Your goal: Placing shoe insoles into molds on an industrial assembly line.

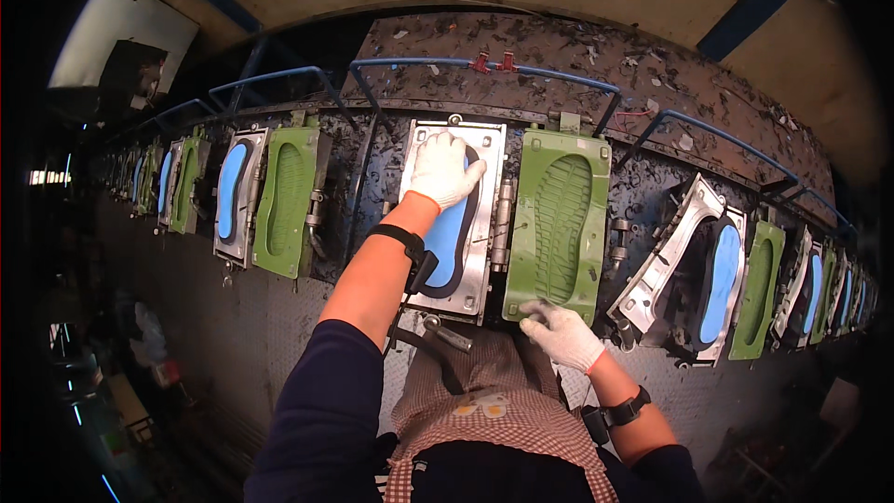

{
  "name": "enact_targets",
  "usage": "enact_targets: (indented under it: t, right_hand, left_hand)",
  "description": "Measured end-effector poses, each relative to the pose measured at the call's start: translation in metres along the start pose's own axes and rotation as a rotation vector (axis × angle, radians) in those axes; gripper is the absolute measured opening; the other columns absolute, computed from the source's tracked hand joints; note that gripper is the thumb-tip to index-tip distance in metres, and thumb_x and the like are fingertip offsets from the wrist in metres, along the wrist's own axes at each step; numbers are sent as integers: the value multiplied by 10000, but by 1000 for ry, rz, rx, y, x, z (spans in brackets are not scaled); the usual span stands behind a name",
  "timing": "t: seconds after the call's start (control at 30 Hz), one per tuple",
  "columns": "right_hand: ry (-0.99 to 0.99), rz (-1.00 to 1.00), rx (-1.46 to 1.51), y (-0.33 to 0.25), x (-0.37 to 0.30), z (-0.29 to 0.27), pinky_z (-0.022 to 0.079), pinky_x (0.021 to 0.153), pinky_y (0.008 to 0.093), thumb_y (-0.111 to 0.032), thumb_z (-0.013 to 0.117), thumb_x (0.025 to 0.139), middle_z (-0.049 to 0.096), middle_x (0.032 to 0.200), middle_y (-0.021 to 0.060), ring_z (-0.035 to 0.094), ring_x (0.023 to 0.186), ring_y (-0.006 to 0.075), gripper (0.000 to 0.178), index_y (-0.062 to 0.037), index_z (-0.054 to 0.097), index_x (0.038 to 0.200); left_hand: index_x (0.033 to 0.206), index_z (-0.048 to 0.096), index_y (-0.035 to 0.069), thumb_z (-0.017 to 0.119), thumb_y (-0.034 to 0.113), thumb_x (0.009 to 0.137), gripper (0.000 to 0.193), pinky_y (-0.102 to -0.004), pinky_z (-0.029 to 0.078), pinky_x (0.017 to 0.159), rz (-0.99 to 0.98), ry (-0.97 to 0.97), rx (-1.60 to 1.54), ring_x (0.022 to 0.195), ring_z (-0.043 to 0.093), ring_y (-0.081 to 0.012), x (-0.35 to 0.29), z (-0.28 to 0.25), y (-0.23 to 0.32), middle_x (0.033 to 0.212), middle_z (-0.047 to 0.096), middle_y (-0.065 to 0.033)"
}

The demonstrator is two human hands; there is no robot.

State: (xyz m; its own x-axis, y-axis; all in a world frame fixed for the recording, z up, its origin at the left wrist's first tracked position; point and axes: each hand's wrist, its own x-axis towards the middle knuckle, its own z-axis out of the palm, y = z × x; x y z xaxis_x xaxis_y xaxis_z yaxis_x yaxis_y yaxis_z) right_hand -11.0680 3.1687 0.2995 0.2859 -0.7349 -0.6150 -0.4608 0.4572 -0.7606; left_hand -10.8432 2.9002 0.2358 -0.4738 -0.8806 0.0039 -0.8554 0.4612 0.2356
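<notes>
My left hand (443, 173), in a white knit glove, lies over the upper end of a blue shoe sole (451, 242) with a black rim. Its fingers rest flat and its thumb stands apart. The sole sits in an opened silver metal mould half (482, 224). To the right stands the matching green mould half (523, 224), which has a sole-shaped, ridged hollow. At the green half's lower edge is my gloved right hand (564, 337), its dark fingertips blurred; whether they grip the edge I cannot tell. A metal handle (451, 335) juts out below the silver half.
More opened moulds with blue soles (720, 284) and green halves (287, 200) line both sides. One silver frame (666, 256) is tilted up at the right. Behind runs a blue rail (549, 72), with a scrap-strewn brown surface (559, 47) beyond it.
</notes>
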Motion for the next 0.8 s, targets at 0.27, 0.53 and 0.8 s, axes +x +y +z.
enact_targets:
  t: [0.27, 0.53, 0.8]
  right_hand:
    - [-23, 20, 8, 24, -5, 17, 549, 917, 397, -366, 628, 1011, 741, 1022, 191, 714, 981, 344, 465, -12, 641, 1312]
    - [77, 105, 14, -18, 16, 30, 557, 754, 310, -202, 642, 1006, 731, 942, 105, 676, 798, 144, 381, 18, 642, 1317]
    - [220, 274, 193, -57, 33, 91, 572, 804, 307, -201, 625, 1017, 742, 1012, 136, 704, 847, 148, 393, 41, 633, 1326]
  left_hand:
    - [1156, 672, -24, 659, 513, 925, 585, -497, 456, 1037, 55, 13, 48, 1141, 588, -399, 4, 1, -3, 1172, 626, -219]
    - [1282, 640, -35, 649, 537, 912, 682, -506, 410, 1113, -30, -44, -42, 1293, 538, -407, -3, 10, -6, 1351, 591, -245]
    - [1497, 502, 49, 654, 480, 948, 715, -462, 355, 1227, 143, -242, -624, 1457, 450, -423, -10, -5, -86, 1657, 340, -232]
